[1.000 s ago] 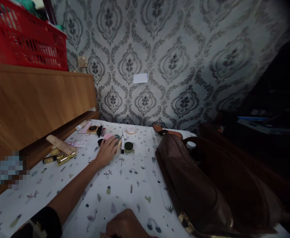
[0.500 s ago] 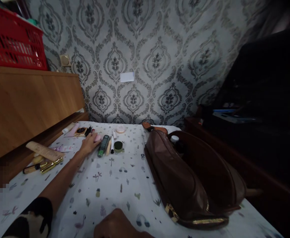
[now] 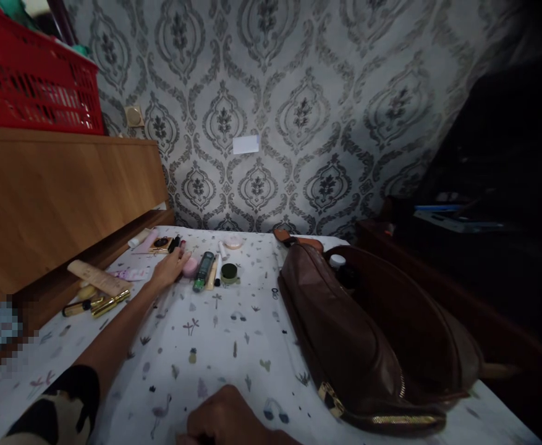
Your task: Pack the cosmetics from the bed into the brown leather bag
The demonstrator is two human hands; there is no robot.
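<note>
My left hand reaches out low over the patterned white sheet, palm down, fingers loosely extended. It lies just left of a round pink pot, with its fingertips close to a dark red and black tube. To the right of the pot are a green-capped bottle, a pale tube and a dark green jar. In the foreground my right hand rests curled into a fist; its inner side is hidden, and no object shows in it.
An open brown leather bag stands on the right, a white-capped container inside. Gold tubes and a beige tube lie left. A wooden cabinet bears a red basket. Behind is a patterned wall.
My left hand has come away from the pink pot, which now shows more fully to its right. The whole view has shifted slightly. My right hand stays in its fist.
</note>
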